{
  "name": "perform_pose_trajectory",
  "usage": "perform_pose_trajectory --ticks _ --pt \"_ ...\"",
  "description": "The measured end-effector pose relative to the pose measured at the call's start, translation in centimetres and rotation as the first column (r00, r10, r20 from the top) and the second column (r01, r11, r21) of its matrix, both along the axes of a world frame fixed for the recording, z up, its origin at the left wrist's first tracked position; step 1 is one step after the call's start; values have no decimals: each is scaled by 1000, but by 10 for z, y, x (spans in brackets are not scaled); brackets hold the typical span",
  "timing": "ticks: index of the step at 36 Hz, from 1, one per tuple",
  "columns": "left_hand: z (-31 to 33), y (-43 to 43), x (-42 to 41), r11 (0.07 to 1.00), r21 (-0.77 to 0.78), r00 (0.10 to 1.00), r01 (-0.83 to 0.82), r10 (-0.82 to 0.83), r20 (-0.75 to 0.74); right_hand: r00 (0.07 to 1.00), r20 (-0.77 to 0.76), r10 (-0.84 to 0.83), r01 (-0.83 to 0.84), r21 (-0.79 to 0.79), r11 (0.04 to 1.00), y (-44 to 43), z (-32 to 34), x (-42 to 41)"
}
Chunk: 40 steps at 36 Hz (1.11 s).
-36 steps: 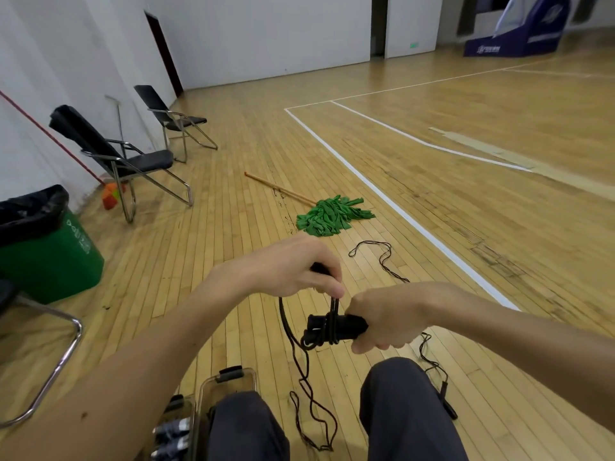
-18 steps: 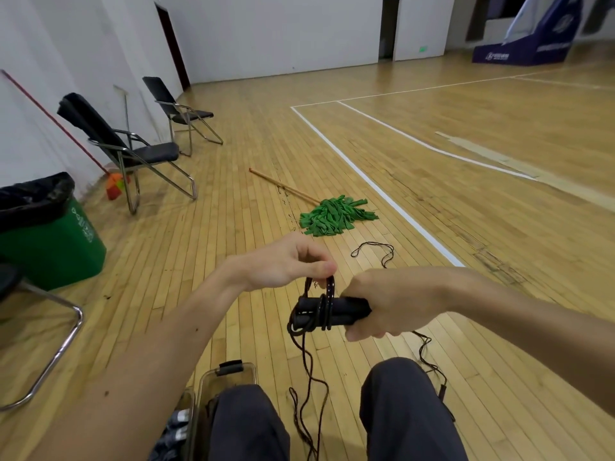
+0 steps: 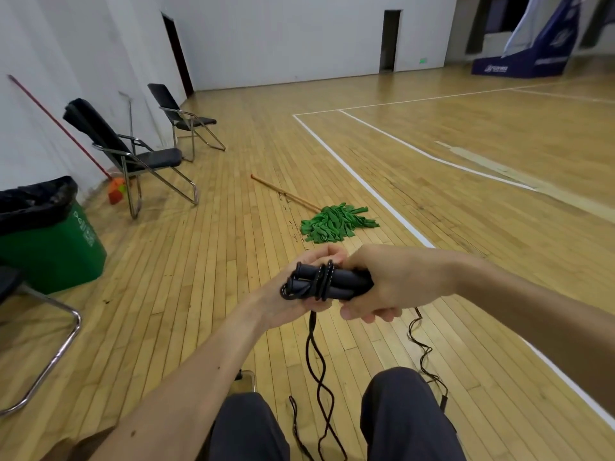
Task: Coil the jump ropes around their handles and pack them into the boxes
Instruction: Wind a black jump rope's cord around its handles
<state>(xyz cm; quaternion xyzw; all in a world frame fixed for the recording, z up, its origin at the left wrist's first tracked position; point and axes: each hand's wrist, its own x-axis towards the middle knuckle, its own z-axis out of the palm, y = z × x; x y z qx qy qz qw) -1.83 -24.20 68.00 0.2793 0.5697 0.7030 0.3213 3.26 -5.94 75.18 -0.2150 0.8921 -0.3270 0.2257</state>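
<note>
Two black jump rope handles (image 3: 336,282) lie side by side, with a few turns of black cord wound round them. My right hand (image 3: 389,284) grips their right end. My left hand (image 3: 299,297) sits under and behind the left end, fingers curled round the cord. The loose rope (image 3: 319,371) hangs down between my knees in twisted loops, and another strand (image 3: 424,351) trails to the floor on the right. Only the corner of a clear plastic box (image 3: 246,380) shows beside my left knee.
A green mop (image 3: 336,222) with a wooden pole lies on the wooden floor ahead. Two black folding chairs (image 3: 143,154) stand at the left wall beside a green bin (image 3: 50,247). A chrome chair leg (image 3: 63,344) is at near left.
My left hand has swung from above the handles to below and behind them, carrying the cord round. Both hands have risen a little. The view has tilted up.
</note>
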Motion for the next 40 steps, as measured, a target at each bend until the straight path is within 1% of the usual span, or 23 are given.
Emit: perform_pose_trajectory --ticks 2,3,5,7,9,11,14,17,20,23,25,27,30,33,34,36,38,40 --pt "-7 -2 -1 995 67 997 79 -77 -29 999 12 -29 30 -59 998 1 1 -2" --pt "-8 -2 -1 994 78 997 73 -72 -22 999 20 -40 42 -80 996 2 2 -3" --pt "-8 4 0 997 52 997 -62 61 37 998 28 -57 59 -104 993 3 0 -5" --pt "-4 12 5 968 -42 968 -248 250 31 997 21 -73 75 -123 990 4 -3 -7" --pt "0 17 12 914 -105 920 -392 388 -57 995 6 -101 101 -160 982 5 -4 -9" --pt "0 20 18 874 -97 873 -477 458 -166 989 -14 -147 141 -208 968 7 -4 -12" --pt "-8 22 24 861 -121 840 -493 435 -325 970 -63 -235 211 -267 940 12 -4 -19" --pt "-16 22 26 861 -153 833 -486 402 -381 943 -105 -315 272 -299 915 19 -6 -25" --pt "-17 19 24 851 -155 825 -501 416 -384 924 -166 -345 295 -269 917 20 -11 -26" --pt "-16 19 21 837 -181 821 -517 425 -381 892 -306 -334 319 -99 943 21 -17 -27" --pt "-14 20 21 826 -197 822 -529 440 -363 859 -401 -317 342 -10 940 20 -20 -27" --pt "-13 22 22 817 -204 823 -540 461 -332 837 -454 -306 354 22 935 19 -24 -26" --pt "-12 22 23 822 -229 846 -521 462 -268 814 -495 -305 380 55 923 20 -31 -22" --pt "-18 23 23 787 -310 842 -533 455 -291 776 -523 -353 432 32 901 22 -38 -22" --pt "-19 24 23 763 -337 828 -551 452 -330 765 -532 -362 444 31 895 23 -40 -23" --pt "-23 27 24 684 -389 765 -617 407 -499 761 -543 -356 455 55 889 25 -46 -25" --pt "-25 26 25 608 -410 673 -679 293 -679 761 -550 -345 466 93 880 28 -51 -28" --pt "-27 24 27 564 -418 604 -713 190 -774 758 -548 -355 492 123 862 33 -54 -32"
